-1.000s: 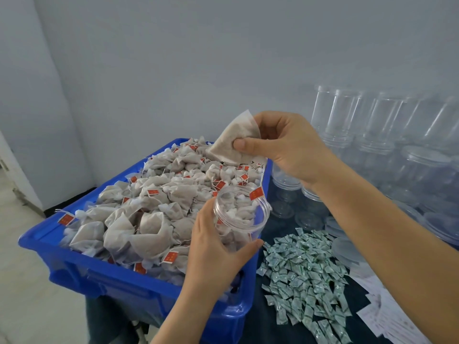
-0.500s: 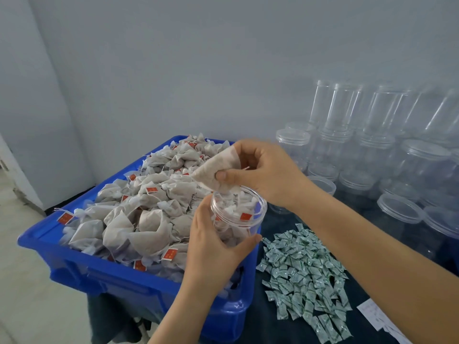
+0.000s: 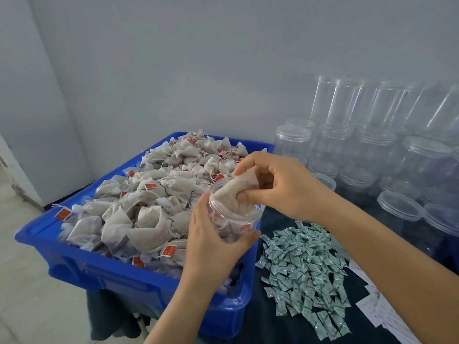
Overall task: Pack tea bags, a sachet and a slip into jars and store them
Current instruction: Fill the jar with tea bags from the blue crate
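Where sachets (image 3: 304, 271) lie, seemingly empty jars (image 3: 372, 155) crowd behind.

text: none legible | red tags (image 3: 150, 186) — marks too small | sachets (image 3: 301, 274) — print blurred

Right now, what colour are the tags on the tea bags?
Red-orange tags on pale beige tea bags, clearest in the head view.

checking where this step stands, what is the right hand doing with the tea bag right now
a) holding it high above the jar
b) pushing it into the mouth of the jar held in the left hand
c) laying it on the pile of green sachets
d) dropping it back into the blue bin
b: the right hand pinches the tea bag, whose lower end sits in the open mouth of the jar gripped by the left hand.
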`<state>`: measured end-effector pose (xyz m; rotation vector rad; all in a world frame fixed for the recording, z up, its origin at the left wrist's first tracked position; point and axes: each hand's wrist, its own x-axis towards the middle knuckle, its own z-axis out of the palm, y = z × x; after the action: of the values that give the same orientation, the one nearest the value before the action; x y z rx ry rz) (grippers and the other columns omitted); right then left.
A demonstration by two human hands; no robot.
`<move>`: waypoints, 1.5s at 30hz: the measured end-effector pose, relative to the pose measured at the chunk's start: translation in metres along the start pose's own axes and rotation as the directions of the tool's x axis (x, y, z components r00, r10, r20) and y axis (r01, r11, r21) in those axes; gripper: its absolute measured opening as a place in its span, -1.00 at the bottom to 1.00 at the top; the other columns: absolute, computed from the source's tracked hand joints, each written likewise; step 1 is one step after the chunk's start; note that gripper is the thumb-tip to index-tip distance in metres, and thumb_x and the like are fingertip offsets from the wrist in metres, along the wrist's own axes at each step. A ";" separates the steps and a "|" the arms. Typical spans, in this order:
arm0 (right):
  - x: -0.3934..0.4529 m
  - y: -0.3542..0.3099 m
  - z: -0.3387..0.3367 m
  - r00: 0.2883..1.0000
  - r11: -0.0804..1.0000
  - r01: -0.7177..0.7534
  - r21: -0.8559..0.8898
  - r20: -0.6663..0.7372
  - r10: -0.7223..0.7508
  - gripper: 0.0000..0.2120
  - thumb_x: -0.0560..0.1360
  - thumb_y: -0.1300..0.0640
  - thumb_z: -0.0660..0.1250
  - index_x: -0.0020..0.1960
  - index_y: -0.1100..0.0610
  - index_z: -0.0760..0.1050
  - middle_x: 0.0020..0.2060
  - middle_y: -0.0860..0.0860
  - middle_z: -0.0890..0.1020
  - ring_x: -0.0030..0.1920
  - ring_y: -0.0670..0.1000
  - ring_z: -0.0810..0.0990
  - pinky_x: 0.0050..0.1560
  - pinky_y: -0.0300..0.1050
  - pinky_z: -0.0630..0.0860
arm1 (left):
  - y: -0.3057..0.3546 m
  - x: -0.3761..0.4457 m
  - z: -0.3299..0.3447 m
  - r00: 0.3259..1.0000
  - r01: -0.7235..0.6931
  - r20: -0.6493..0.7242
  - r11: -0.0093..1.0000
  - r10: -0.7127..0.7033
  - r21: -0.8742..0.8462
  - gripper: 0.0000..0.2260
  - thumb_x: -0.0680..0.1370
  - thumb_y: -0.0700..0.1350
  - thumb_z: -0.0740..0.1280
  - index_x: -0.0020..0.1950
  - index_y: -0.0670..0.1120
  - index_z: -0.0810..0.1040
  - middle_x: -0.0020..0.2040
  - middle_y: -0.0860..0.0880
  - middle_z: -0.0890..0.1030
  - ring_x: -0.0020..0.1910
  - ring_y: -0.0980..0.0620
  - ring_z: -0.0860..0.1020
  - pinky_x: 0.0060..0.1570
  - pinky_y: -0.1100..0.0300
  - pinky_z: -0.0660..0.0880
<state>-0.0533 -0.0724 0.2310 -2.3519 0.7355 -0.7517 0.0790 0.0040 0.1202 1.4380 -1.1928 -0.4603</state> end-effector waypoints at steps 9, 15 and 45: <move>0.001 -0.004 -0.002 0.983 0.984 0.042 -0.173 0.184 -0.009 -0.85 0.48 0.13 0.49 -0.03 -0.10 0.60 -0.32 -0.10 0.58 -0.30 -0.18 0.50 -0.22 -0.36 0.44 | -0.002 0.000 0.000 1.000 -0.022 0.002 1.000 0.022 0.017 -0.09 0.19 0.19 0.55 0.45 0.09 0.21 0.31 0.07 0.41 0.28 0.07 0.41 0.10 0.30 0.51; 0.010 -0.011 0.000 0.936 0.978 0.039 -0.207 0.351 0.037 -0.84 0.53 0.15 0.43 -0.06 -0.12 0.56 -0.44 -0.28 0.52 -0.37 -0.32 0.46 -0.25 -0.46 0.38 | -0.004 0.001 0.000 0.999 0.024 0.033 0.999 -0.022 -0.040 -0.06 0.14 0.25 0.55 0.43 0.18 0.20 0.31 0.02 0.45 0.21 -0.03 0.52 0.08 -0.01 0.57; 0.054 -0.021 0.032 0.685 0.805 0.173 -0.568 0.657 0.316 -0.84 0.59 0.28 0.28 -0.13 0.08 0.49 -0.29 -0.07 0.49 -0.29 -0.09 0.45 -0.24 -0.25 0.43 | -0.006 0.000 0.002 0.999 -0.036 -0.011 0.999 0.036 -0.009 -0.13 0.15 0.18 0.55 0.35 0.31 0.17 0.29 0.13 0.41 0.25 0.13 0.44 0.10 0.22 0.44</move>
<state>0.0113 -0.0810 0.2410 -2.8055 0.7434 0.5968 0.0800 0.0017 0.1139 1.4073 -1.2043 -0.4320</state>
